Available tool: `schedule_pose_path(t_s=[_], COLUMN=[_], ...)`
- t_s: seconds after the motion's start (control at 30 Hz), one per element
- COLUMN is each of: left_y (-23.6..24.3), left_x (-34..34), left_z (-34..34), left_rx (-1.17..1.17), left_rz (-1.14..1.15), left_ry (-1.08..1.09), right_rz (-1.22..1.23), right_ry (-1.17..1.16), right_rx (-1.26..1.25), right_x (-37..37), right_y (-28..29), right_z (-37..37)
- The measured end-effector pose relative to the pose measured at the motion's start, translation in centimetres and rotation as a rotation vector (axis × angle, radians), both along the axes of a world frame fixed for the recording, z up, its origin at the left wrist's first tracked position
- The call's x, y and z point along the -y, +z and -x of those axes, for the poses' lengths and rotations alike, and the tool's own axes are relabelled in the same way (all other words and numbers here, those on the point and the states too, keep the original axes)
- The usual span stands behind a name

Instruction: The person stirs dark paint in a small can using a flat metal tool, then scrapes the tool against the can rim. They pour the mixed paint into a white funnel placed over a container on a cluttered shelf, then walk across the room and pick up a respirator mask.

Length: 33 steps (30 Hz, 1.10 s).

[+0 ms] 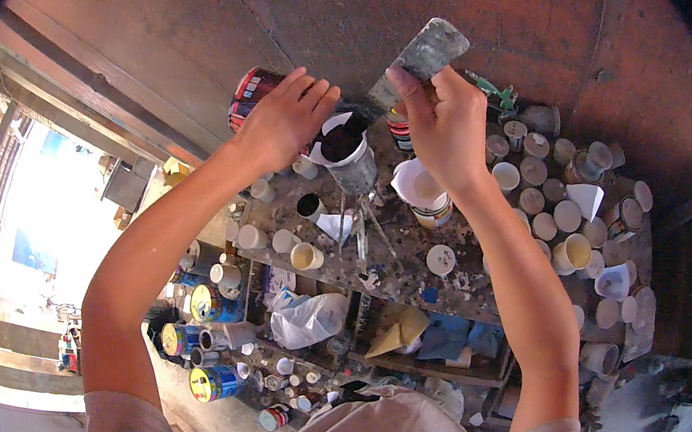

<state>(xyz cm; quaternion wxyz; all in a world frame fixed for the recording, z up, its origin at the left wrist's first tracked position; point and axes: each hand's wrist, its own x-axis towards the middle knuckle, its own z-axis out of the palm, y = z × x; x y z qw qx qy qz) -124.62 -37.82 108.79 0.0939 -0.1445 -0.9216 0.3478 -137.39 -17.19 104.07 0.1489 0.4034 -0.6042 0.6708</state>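
My left hand (pixel 284 123) curls over a red and dark paint can (pixel 255 87), which is tilted on its side. The hand covers most of the can, and my thumb is hidden. Just right of these fingers, a grey cup (pixel 354 173) with white paper at its rim holds dark paint (pixel 341 143). Metal parts (pixel 361 236) show beneath the cup. Above and right of it, my right hand (pixel 447 128) pinches a flat grey scraper (pixel 426 55), stained with paint and held at a slant. Under my right wrist is a can with a white paper lining (pixel 421 187).
Many small pale cups (pixel 567 216) crowd the right side of the paint-spattered bench (pixel 401 264). A dark-lined cup (pixel 310 206) lies tipped near the middle. Shelves below hold a white plastic bag (pixel 309 319). Blue and yellow cans (pixel 214 383) stand lower left, and a reddish-brown wall (pixel 515 19) rises behind.
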Motion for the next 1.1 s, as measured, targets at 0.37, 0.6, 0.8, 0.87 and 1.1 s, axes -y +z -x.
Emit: schedule_pose_path(t_s=[0.37,0.6,0.8,0.87,1.1], left_y=[-0.1,0.3,0.9,1.1,0.7], left_x=[-1.4,-2.3,-2.7,-2.9,-2.8], left_z=[1.2,1.2,1.2,1.0,0.9], left_rx=[0.053,0.08,0.082,0.087,0.061], left_rz=[0.139,0.242,0.255,0.266,0.285], left_ry=[-0.097,-0.08,-0.073,-0.064,-0.071], right_rz=[0.086,0.16,0.141,0.156,0.185], right_ry=[0.036,0.076,0.024,0.019,0.061], right_rx=[0.132,0.207,0.183,0.176,0.217], right_x=[-0.5,-0.8,-1.0,-0.9,-1.0], right_y=[-1.1,-1.6,-1.9,-2.0,-1.9], right_z=[-0.3,-0.4,-0.4,-0.5,-1.2])
